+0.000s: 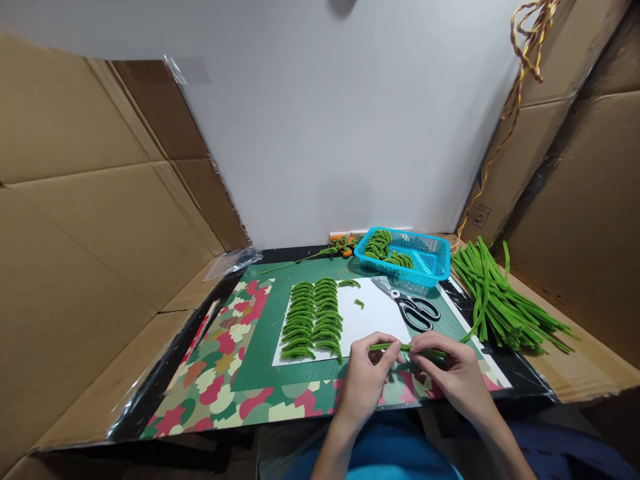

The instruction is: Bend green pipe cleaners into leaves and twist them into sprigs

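Note:
Between my two hands runs a green pipe cleaner (405,347), level above the front of the white sheet (365,320). My left hand (367,373) pinches it on one side, thumb and fingers pressed together. Close beside it, my right hand (453,373) grips the same stem, part of which shows under its fingers. Two columns of short curved green pieces (313,317) lie on the sheet's left half. One more curved piece (349,283) and a small bent scrap (359,304) rest to their right. Black-handled scissors (417,312) lie partly open behind my right hand.
A blue plastic basket (435,257) with green curved pieces stands at the back. To the right is a heap of long green pipe cleaners (500,300). Behind the sheet lies a green stem with orange bits (345,248). Cardboard walls (75,200) flank the table.

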{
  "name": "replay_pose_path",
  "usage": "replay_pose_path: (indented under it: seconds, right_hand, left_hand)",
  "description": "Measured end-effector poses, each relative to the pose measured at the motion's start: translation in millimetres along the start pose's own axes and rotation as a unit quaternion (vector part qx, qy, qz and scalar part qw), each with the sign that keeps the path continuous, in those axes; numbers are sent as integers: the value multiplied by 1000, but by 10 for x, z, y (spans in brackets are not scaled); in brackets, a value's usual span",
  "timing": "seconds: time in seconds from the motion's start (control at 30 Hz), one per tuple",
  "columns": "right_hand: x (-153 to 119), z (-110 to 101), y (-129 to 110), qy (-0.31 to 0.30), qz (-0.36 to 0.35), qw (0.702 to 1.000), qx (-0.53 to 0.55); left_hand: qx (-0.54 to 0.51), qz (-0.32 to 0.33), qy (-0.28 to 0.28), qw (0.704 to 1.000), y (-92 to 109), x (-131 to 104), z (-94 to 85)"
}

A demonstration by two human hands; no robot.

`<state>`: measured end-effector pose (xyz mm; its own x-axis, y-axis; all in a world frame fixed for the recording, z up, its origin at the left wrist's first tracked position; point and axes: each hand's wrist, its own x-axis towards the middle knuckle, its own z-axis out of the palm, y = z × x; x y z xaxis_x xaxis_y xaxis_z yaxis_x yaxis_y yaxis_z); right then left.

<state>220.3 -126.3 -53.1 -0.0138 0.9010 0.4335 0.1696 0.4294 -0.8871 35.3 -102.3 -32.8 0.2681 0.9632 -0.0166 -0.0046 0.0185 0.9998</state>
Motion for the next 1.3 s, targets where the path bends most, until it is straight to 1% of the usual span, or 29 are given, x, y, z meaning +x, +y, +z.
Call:
replay_pose_path:
  seconds: [0.17, 0.37, 0.5, 0.73, 0.97, 1.1, 1.3]
  right_hand:
    - [-10, 17, 13, 3, 2, 1000, 8]
    - [-1, 47, -2, -8, -29, 999, 36]
    - [-8, 36, 31, 15, -24, 999, 36]
    - [-17, 31, 59, 16, 12, 1000, -8]
    - [-27, 35, 34, 58, 15, 997, -46]
    - [-43, 77, -7, 38, 29, 997, -54]
    - [-87, 123, -5, 17, 50, 997, -61]
  left_hand:
    - [-13, 6, -3, 1000, -58, 6, -24]
    - [-24, 12, -5, 1000, -88, -4, -30]
    - [-30, 16, -16, 999, -84, -22, -32]
    - [-36, 8, -30, 999, -80, -22, -35]
    - [-26, 10, -38, 999, -50, -43, -33]
    - [-11, 5, -34, 999, -34, -63, -20]
    - [9, -12, -58, 998, -54, -84, -12]
